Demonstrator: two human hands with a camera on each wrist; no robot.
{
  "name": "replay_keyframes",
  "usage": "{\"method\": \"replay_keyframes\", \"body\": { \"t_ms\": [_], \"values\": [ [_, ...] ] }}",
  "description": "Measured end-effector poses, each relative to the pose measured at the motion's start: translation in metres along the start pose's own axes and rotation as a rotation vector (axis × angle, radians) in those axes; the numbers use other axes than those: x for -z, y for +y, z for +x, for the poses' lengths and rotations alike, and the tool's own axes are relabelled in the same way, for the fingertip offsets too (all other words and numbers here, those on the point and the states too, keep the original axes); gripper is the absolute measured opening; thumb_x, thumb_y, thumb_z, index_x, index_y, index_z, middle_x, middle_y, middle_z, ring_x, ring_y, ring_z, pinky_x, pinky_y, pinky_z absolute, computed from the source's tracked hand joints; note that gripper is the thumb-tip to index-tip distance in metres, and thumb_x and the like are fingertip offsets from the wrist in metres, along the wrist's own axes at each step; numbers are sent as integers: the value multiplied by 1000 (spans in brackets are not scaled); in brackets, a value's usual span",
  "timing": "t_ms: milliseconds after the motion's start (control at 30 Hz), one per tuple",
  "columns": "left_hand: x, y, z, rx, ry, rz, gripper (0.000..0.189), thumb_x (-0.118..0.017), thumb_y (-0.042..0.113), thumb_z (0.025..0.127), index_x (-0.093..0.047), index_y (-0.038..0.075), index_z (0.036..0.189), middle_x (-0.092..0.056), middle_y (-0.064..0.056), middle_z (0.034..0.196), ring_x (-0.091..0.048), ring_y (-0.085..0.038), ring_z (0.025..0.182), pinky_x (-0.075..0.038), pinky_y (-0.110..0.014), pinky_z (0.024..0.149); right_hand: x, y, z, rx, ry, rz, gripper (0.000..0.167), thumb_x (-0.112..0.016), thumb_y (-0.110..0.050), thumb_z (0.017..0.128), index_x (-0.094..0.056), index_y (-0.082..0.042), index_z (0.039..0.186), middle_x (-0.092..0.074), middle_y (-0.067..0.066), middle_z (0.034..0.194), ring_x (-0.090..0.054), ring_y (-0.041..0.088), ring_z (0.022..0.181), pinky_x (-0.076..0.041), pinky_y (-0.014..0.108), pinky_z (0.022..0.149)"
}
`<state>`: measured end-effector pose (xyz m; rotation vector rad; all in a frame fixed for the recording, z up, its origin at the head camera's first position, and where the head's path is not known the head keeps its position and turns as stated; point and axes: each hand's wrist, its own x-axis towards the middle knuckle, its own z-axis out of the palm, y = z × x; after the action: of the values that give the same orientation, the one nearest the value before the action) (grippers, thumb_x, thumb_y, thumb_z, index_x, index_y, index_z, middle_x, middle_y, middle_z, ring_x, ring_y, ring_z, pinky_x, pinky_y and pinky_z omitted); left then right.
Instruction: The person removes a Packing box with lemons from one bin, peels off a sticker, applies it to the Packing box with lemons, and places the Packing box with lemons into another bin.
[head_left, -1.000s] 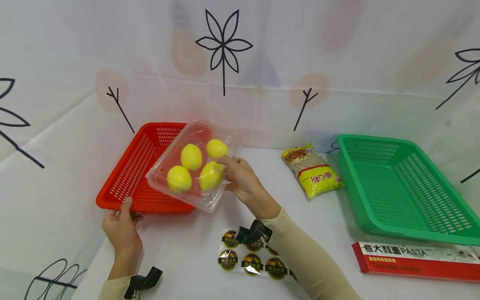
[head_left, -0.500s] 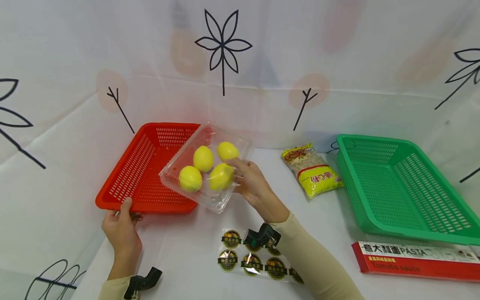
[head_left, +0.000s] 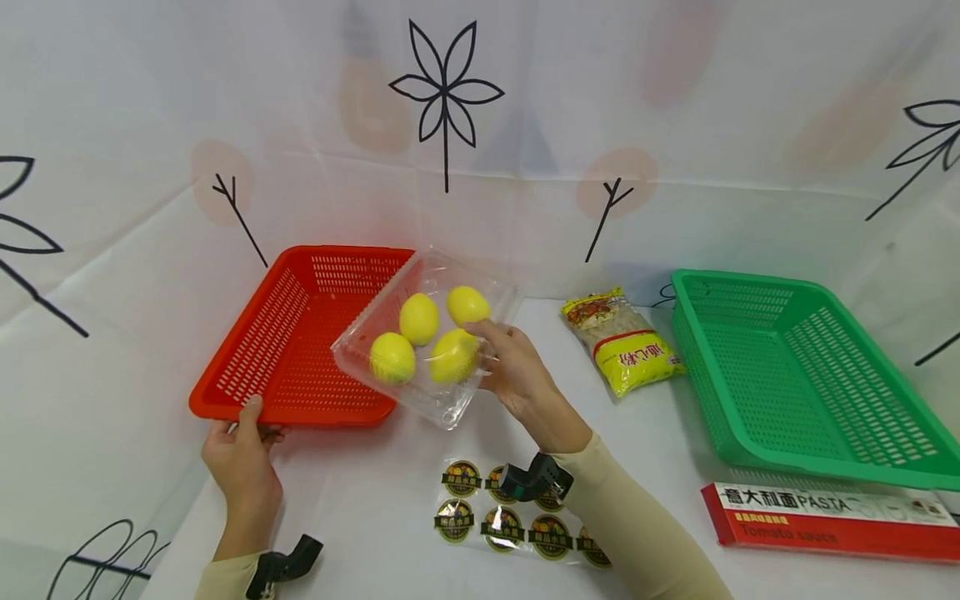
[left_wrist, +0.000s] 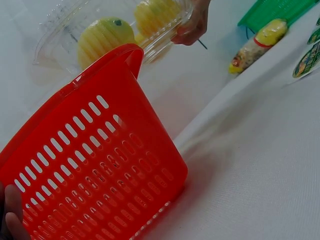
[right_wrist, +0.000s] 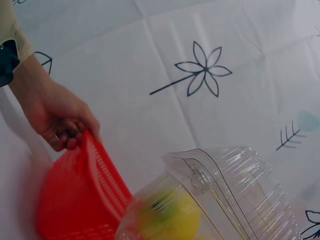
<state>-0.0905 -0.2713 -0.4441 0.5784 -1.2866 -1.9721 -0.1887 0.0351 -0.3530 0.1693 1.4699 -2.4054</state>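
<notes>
Four yellow fruits [head_left: 418, 319] inside clear box [head_left: 416, 396] our right fingers [left_wrist: 190, 34] grip; left of them, our left fingers [left_wrist: 13, 200] pinch red basket [head_left: 307, 358].

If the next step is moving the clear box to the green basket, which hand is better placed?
Probably the right hand: it grips the box and is nearer the green basket. The left hand, farther away, grips the red basket.

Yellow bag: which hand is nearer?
Right. The right hand, gripping the clear box, is left of the yellow bag; the left hand, gripping the red basket, is farther left.
</notes>
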Motion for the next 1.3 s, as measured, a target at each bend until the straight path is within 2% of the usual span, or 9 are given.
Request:
{"method": "replay_keyframes", "body": {
  "t_ms": [233,433,767,1000,1167,1300],
  "values": [
    [-1,0,-1,2,1,-11,44,-72,19,101,-58,-10,132,-74,-13,88,-64,-16,52,-55,-21,52,9,-1,-4,4,45,9,53,-75,-16,91,-32,-8,122,-34,10,115,-41,28,104,-50,39,76],
    [-1,0,-1,2,2,3,47,-73,21,100,-58,-10,132,-74,-11,86,-64,-15,52,-55,-21,52,18,-1,-6,9,60,14,48,-73,-15,93,-34,-8,121,-35,9,114,-44,30,109,-53,41,79],
    [-2,-1,-1,2,10,-4,43,-70,17,101,-57,-10,132,-73,-14,88,-64,-15,52,-55,-21,52,31,-4,-7,4,70,34,49,-71,-14,95,-32,-7,124,-32,10,120,-43,34,119,-52,47,89],
    [-1,-2,0,14,16,-32,44,-73,18,100,-58,-11,129,-73,-14,83,-64,-17,51,-55,-22,51,40,-4,-8,13,77,33,50,-69,-15,96,-33,-6,129,-32,10,122,-44,32,116,-54,43,84],
    [0,-2,0,21,16,-25,42,-72,18,100,-59,-9,130,-74,-12,86,-65,-16,52,-55,-22,51,46,-3,-8,16,89,45,50,-69,-14,96,-31,-6,128,-34,10,118,-45,28,107,-53,36,74],
    [0,-1,0,25,10,-17,43,-71,18,101,-58,-8,133,-75,-9,87,-66,-16,54,-56,-22,53,52,-2,-7,12,100,50,55,-69,-15,97,-29,-4,133,-33,12,123,-45,28,107,-54,35,74]
  ]
}}
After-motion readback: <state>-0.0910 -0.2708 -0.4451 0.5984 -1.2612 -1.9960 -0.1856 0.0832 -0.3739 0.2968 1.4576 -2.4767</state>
